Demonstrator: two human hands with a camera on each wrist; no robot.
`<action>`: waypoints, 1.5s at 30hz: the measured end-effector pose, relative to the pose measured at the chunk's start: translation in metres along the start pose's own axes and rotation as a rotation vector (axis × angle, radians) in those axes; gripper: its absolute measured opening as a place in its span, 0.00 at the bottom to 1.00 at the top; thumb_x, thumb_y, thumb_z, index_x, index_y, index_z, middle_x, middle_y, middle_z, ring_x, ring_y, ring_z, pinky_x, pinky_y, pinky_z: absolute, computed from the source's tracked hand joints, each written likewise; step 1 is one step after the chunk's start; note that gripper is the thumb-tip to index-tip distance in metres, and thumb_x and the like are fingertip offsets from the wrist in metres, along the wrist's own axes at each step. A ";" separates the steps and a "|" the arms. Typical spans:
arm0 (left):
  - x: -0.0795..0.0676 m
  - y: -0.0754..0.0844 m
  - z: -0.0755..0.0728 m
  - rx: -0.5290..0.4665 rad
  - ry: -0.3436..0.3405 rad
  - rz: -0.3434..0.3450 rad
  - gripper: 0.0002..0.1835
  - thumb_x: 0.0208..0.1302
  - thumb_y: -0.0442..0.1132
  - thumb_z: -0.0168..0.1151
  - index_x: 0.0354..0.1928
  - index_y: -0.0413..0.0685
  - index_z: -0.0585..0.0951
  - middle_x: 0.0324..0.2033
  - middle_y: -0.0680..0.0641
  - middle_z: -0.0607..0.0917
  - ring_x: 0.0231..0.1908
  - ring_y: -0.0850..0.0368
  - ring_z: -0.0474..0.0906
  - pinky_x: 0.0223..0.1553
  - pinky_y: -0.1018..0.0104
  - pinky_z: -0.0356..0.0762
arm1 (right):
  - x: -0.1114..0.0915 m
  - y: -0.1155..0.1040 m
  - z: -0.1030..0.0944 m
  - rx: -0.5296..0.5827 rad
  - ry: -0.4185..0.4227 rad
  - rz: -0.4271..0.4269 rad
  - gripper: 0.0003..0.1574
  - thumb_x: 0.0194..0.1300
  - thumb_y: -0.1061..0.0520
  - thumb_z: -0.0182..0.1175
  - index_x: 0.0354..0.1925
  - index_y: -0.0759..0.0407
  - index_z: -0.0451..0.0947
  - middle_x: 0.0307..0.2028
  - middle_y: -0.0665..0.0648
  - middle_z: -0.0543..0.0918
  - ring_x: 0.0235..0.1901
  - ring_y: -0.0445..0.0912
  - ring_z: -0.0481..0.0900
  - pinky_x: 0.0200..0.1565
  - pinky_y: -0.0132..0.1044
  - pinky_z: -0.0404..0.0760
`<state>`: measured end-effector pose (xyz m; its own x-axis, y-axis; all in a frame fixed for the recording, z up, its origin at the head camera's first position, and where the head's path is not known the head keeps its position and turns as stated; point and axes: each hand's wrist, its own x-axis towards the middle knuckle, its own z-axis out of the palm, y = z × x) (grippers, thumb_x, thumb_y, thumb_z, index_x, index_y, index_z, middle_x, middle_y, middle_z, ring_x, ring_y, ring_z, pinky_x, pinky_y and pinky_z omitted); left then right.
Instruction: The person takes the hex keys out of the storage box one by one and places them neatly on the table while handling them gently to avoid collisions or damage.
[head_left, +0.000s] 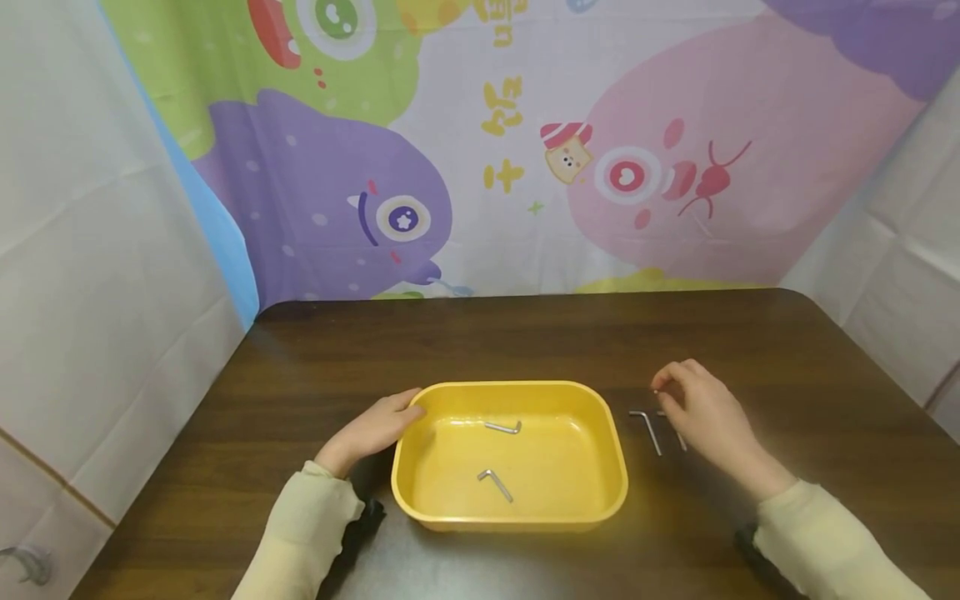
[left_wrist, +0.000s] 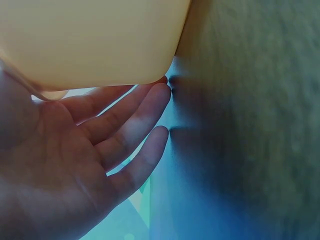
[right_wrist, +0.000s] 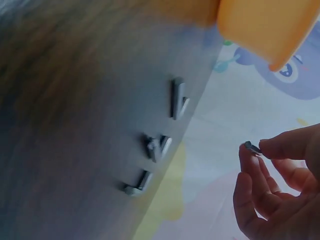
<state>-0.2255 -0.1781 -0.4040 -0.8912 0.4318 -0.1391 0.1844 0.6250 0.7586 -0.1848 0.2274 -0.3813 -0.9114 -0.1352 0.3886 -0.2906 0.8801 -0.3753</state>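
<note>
L hand (head_left: 375,429) gripping yellow tray (head_left: 510,524) by L side, thumb reaching inside. R hand (head_left: 708,417) hovering above table (head_left: 360,350), pinching small metal pc (right_wrist: 252,148) btwn thumb & fingertip. 2 hex keys (head_left: 501,428) lying apart in tray; 3 other keys (right_wrist: 178,97) lying on table, R of tray.

Dark wooden table (head_left: 480,342), yellow tray (head_left: 555,467), three hex keys (right_wrist: 156,151)

Pale yellow sleeves (head_left: 303,521) (slightly wrinkled)
</note>
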 end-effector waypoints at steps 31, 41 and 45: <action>0.001 0.000 0.001 0.016 0.007 0.006 0.20 0.67 0.41 0.41 0.58 0.44 0.70 0.48 0.45 0.78 0.43 0.56 0.74 0.50 0.56 0.68 | 0.000 0.047 -0.007 -0.083 -0.287 0.202 0.07 0.55 0.61 0.57 0.34 0.63 0.74 0.29 0.61 0.77 0.26 0.50 0.74 0.24 0.43 0.70; 0.001 0.000 0.000 0.011 0.005 -0.001 0.20 0.67 0.42 0.41 0.57 0.44 0.70 0.47 0.45 0.78 0.42 0.56 0.74 0.49 0.56 0.68 | 0.001 0.059 -0.008 -0.083 -0.372 0.209 0.05 0.56 0.62 0.56 0.32 0.65 0.73 0.27 0.60 0.76 0.25 0.50 0.72 0.27 0.44 0.70; 0.000 0.001 0.000 0.007 0.003 0.004 0.19 0.68 0.42 0.41 0.55 0.44 0.71 0.44 0.46 0.79 0.39 0.56 0.74 0.46 0.59 0.69 | 0.002 0.063 -0.009 -0.086 -0.379 0.211 0.06 0.55 0.62 0.56 0.31 0.65 0.72 0.27 0.60 0.77 0.25 0.51 0.73 0.28 0.45 0.71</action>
<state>-0.2252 -0.1782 -0.4032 -0.8915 0.4328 -0.1340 0.1911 0.6273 0.7549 -0.2025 0.2861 -0.3968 -0.9953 -0.0914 -0.0310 -0.0758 0.9388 -0.3361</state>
